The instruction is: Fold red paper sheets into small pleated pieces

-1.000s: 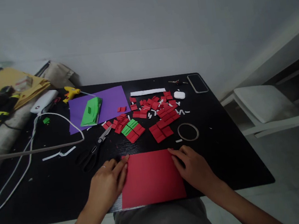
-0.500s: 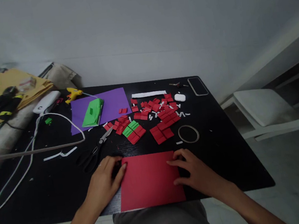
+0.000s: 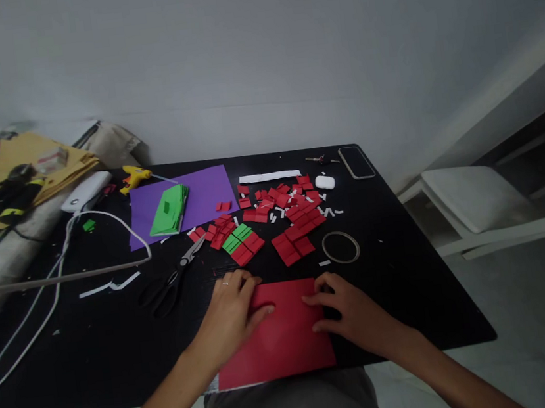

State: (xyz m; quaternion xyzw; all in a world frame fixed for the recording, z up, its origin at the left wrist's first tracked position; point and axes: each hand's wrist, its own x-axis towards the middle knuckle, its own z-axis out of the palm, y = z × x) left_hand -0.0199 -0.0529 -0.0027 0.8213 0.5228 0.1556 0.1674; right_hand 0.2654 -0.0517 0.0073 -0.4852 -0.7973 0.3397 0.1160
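A red paper sheet (image 3: 290, 344) lies at the near edge of the black table (image 3: 412, 293), overhanging it slightly. My left hand (image 3: 231, 315) rests on the sheet's upper left part, fingers stretched flat across it. My right hand (image 3: 350, 310) presses on the sheet's right edge with fingers curled down onto the paper. Just beyond the sheet lie several small red paper pieces (image 3: 289, 218) and a folded cluster of green and red pieces (image 3: 241, 241).
Black scissors (image 3: 170, 283) lie left of my left hand. A tape ring (image 3: 341, 246) sits to the right. Further back are a purple sheet (image 3: 202, 196) with green paper (image 3: 170, 208), a yellow glue gun (image 3: 134, 177), a white earbud case (image 3: 325, 182), a phone (image 3: 357, 162) and white cables (image 3: 58, 283).
My left hand has slid from the sheet's left edge onto its upper left area. My right hand has curled its fingers at the right edge. The view has shifted slightly.
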